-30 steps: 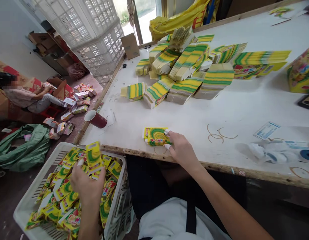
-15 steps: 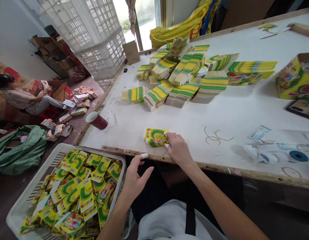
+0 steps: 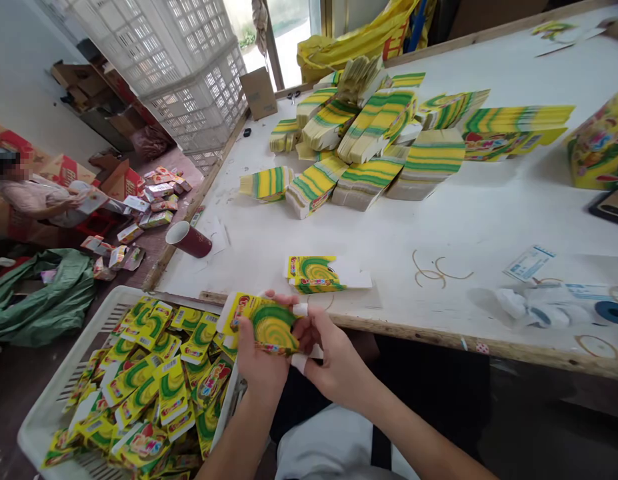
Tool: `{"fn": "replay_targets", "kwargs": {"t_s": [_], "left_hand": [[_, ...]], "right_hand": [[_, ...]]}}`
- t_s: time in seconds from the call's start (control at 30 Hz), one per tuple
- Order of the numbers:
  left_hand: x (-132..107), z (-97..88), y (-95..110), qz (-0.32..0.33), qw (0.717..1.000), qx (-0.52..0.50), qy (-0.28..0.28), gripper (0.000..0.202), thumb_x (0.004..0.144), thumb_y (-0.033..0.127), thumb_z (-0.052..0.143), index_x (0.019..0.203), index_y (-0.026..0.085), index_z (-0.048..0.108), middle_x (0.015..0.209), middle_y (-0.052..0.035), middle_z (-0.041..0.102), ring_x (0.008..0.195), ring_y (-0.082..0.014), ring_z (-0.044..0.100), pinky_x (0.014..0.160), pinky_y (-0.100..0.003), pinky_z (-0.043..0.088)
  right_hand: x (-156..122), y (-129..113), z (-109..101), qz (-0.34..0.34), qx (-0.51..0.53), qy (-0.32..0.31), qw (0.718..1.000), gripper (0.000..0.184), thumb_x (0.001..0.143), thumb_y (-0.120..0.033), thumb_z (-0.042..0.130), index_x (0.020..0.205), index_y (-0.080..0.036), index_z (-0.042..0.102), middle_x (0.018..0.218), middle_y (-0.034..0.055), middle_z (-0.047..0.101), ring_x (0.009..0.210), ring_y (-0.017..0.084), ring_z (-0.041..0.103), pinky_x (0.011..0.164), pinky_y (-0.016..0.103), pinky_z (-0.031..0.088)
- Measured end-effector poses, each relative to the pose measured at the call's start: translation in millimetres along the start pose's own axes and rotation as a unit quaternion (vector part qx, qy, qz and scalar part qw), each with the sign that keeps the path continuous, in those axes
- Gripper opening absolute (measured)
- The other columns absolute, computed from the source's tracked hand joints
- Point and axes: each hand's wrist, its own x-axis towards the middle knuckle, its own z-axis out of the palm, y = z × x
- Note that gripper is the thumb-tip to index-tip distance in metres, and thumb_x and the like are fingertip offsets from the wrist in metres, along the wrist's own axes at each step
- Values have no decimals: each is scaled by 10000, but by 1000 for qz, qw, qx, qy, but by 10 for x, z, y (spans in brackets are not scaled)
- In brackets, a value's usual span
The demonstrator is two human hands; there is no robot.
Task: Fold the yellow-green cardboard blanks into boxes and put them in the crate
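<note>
A small yellow-and-green printed carton (image 3: 271, 323) is held above the table's front edge, next to the basket. My left hand (image 3: 261, 363) is closed around its left part, with the thumb on top. At its right end, my right hand (image 3: 333, 357) has thumb and fingers closed on the carton's end; white coverings show on its fingertips. Part of that end is hidden by the fingers. Just beyond my hands, a second carton (image 3: 313, 275) lies on the white table (image 3: 369, 233), its white flaps pointing right.
A white basket (image 3: 33, 433) full of cartons stands at the left. Stacks of flat cartons (image 3: 379, 127) lie at the back. A maroon cup (image 3: 196, 241), rubber bands (image 3: 431, 273) and tape rolls (image 3: 611, 312) are on the table. Another person (image 3: 39, 193) sits far left.
My right hand has lifted a carton off the table and brought it left to my left hand, which has closed on it. Another carton with white flaps now shows where it lay.
</note>
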Motion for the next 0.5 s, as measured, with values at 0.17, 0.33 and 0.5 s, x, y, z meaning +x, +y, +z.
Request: {"fn": "replay_targets", "kwargs": {"t_s": [0.17, 0.33, 0.5], "left_hand": [[21, 117, 49, 5, 996, -58, 64, 517, 685, 716, 645, 733, 208, 562, 624, 34, 462, 561, -110, 493, 575, -233, 496], [-58, 4, -15, 26, 997, 69, 32, 771, 569, 908, 519, 880, 214, 645, 806, -43, 635, 774, -213, 620, 681, -322, 550], [-104, -187, -85, 90, 984, 117, 97, 342, 633, 456, 837, 848, 235, 687, 835, 19, 709, 761, -121, 649, 726, -213, 531]], "right_hand": [[-52, 9, 104, 76, 76, -26, 994, 453, 686, -114, 663, 1102, -217, 513, 952, 15, 595, 835, 139, 571, 727, 266, 518], [-36, 40, -26, 37, -17, 46, 998, 230, 789, -208, 621, 1017, -193, 587, 804, 3, 590, 679, 121, 530, 600, 240, 483], [-57, -21, -106, -9, -65, 20, 998, 161, 881, -255, 533, 1020, -191, 585, 849, 31, 614, 700, 130, 556, 627, 252, 493]]}}
